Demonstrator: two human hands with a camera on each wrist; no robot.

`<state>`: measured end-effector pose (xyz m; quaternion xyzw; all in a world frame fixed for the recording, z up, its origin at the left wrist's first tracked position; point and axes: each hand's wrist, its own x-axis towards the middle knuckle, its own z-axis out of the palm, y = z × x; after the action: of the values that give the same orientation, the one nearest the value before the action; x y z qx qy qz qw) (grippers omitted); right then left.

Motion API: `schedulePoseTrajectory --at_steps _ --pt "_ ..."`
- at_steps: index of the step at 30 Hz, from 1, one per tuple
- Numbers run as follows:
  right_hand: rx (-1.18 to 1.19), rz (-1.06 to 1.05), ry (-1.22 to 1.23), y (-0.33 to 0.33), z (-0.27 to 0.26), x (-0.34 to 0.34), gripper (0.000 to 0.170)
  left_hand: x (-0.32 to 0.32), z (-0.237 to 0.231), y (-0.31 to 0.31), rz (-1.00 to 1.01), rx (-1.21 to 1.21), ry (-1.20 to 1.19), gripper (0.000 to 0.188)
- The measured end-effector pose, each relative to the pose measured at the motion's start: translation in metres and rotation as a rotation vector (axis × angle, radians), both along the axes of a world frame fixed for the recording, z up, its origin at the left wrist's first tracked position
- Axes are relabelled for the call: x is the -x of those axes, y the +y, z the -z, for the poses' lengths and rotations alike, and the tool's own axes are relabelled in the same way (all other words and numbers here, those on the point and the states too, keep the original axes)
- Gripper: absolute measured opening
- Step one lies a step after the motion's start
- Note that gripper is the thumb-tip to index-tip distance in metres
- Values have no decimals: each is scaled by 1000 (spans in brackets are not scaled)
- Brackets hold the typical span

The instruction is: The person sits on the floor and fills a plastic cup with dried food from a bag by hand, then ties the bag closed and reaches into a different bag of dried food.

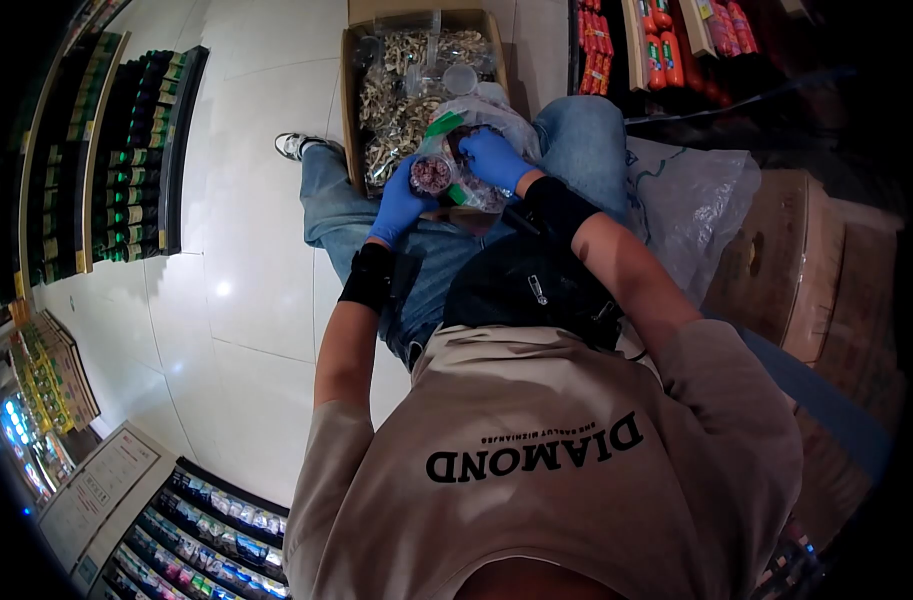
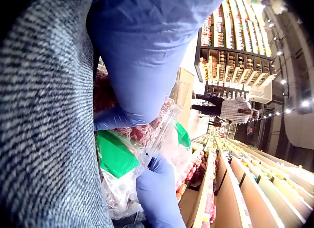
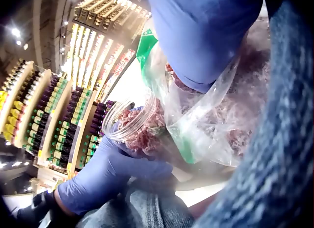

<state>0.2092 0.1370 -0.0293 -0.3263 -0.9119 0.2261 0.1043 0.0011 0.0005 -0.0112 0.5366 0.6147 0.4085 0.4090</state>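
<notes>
My left hand, in a blue glove, grips a clear plastic jar from its side. Dusky pink, crumbly dried pieces fill much of the jar, and its open threaded mouth is visible. My right hand, also gloved, reaches into a clear plastic bag with green patches, which lies in the lap right beside the jar. More of the same pink pieces show through the bag. In the right wrist view the right fingertips are hidden inside the bag, so I cannot tell what they hold.
A cardboard box of bagged, dried mushroom-like slices stands in front, with a round clear lid on top. Bottle shelves line the left. Cartons and a plastic sheet lie right. Another person stands in the aisle.
</notes>
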Motion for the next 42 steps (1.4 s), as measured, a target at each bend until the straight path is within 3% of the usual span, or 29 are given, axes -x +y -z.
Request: schedulePoseTrajectory --at_steps 10,16,18,19,21,25,29,35,37,40,42 --pt "-73 21 2 0 -1 1 14 0 -4 0 0 22 27 85" --pt "69 132 33 0 -24 5 10 -1 -5 -1 10 13 -65 81" --pt "385 312 272 2 -41 8 8 0 -5 -1 2 -2 -31 81" --pt "386 306 271 4 -44 10 8 -1 -5 -2 2 -16 -2 80" --pt "699 101 733 5 -55 8 12 -1 -5 -2 6 -6 -30 80" --pt "673 5 478 -13 -80 10 21 -2 -7 -1 20 -12 -101 71" --pt "635 -136 474 -20 -83 20 28 -3 -4 -2 0 -5 -104 71" --pt "596 -80 447 -18 -81 17 23 -2 -4 -1 2 14 -61 71" --pt "604 -67 465 -18 -82 16 20 0 1 0 6 21 -23 85" --pt "555 -89 434 -18 -82 17 17 -1 0 -1 -5 -13 -43 70" --pt "498 -121 384 -18 -81 16 17 -1 -3 -1 9 13 -44 78"
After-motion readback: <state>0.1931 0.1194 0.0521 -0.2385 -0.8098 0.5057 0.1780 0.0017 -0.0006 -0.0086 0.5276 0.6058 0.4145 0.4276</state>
